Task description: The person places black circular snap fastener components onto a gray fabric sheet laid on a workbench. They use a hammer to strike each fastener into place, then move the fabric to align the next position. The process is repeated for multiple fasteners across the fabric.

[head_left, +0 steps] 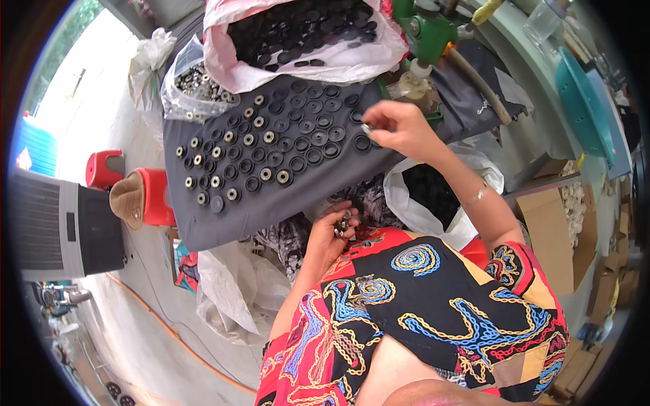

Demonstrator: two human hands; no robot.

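My right hand [405, 130] is above the right end of a grey cloth-covered table [237, 216]. Its thumb and fingertips pinch a small silvery metal bearing [366, 127]. Close below it lies a black round cap [362, 143]. Cupped near the table's front edge, my left hand [330, 229] holds several small metal bearings [343, 225] in its palm. Rows of black round caps with raised rims cover the cloth. Toward the left, many of them have a metal bearing [269, 137] sitting in the middle; those on the right show bare centres.
An open white sack of black caps [298, 34] stands at the back, beside a clear bag of bearings [196, 84]. A green machine [430, 34] is at the back right. Another white bag [399, 196] hangs below the table's right side. Red stools [159, 196] stand left.
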